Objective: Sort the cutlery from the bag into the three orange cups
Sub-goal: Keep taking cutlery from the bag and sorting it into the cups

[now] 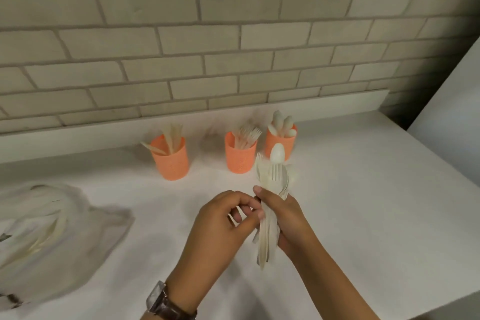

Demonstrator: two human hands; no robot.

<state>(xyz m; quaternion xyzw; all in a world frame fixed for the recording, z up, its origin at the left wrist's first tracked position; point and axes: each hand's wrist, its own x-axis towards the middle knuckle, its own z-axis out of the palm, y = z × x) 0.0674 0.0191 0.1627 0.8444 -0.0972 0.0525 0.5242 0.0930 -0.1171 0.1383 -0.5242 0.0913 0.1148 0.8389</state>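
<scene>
Head view shows the right hand [285, 218] clasped around a mixed bundle of cutlery [272, 179], handles down and heads up, above the white counter [363, 189]. A spoon bowl and fork tines stand clear at the top of the bundle. The left hand [223, 218] meets the bundle at handle height, its curled fingertips pinching a handle; which piece it holds cannot be told.

Three orange cups stand near the wall:
- the knife cup [171, 161], furthest left;
- the fork cup [240, 157], in the middle;
- the spoon cup [281, 144], just beside the fork cup.

The bag [78, 228] lies flat at the left, with more cutlery showing through it.

The step in hand is judged to be separating one piece from the bundle. To do it well:
1. Identify the piece by its head, not its handle.
2. Loosen the right-hand clasp only enough to free that piece.
3. Draw it out lengthwise so that the tines do not snag neighbouring pieces.
4. Lower it handle first into the matching cup.

Risk: the cups look light and could tip if struck.
</scene>
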